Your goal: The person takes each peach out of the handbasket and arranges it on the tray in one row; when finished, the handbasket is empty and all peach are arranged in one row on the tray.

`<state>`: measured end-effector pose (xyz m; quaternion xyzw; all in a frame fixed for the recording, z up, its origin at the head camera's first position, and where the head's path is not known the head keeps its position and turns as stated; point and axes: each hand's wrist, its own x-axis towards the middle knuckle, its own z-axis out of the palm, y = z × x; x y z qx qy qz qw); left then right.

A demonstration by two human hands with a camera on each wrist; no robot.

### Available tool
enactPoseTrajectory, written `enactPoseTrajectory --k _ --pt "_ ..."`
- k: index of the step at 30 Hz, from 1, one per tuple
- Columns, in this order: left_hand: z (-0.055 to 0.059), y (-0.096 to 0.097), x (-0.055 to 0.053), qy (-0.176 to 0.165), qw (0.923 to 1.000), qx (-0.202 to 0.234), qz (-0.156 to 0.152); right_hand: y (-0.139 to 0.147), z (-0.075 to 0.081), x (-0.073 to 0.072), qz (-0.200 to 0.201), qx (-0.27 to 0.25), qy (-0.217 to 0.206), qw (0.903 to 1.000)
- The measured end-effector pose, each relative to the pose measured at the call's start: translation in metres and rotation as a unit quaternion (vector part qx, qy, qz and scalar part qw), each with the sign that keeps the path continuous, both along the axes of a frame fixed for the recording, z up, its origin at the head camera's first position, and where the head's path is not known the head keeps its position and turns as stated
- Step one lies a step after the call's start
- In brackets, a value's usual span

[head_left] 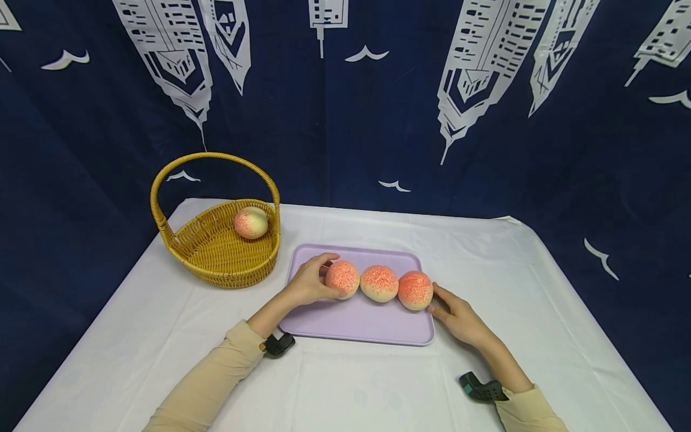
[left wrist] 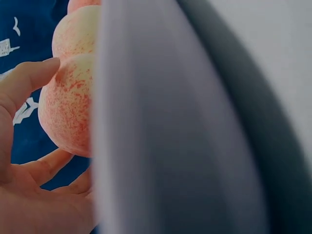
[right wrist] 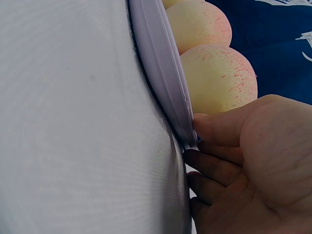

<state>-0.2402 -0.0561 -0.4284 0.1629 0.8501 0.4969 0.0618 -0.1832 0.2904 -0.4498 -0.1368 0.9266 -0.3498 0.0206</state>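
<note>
Tray [head_left: 356, 321]: I have three peaches on it in a row, the left peach [head_left: 342, 279], middle peach [head_left: 379, 283] and right peach [head_left: 415, 290], each touching its neighbour.
Left hand [head_left: 309, 283]: thumb and fingers curl round the left peach, clamped on it from its outer side.
Right hand [head_left: 461, 318]: thumb and fingertips stand slightly apart at the right peach's outer side, by the tray's rim; I cannot tell whether they grip fruit, tray or neither.
Basket [head_left: 232, 277]: standing left of the tray, it holds a fourth peach [head_left: 251, 222], which no hand touches.
Row so far: I judge the lining-up done, since no gap shows between the three.
Row unfinished: with a hand at each end, I would not call it settled; the fourth peach lies outside it, well apart.
</note>
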Motion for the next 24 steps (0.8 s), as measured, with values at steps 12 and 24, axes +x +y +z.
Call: enactPoseTrajectory --k 12,24 --pt "0.041 -0.022 0.013 0.083 0.9964 0.014 0.01 0.0 -0.002 -0.001 0.0 -0.009 0.002 1.0" --pt "0.073 -0.104 0.001 0.116 0.9853 0.058 0.111 0.0 0.0 0.0 0.001 -0.004 0.009 1.0"
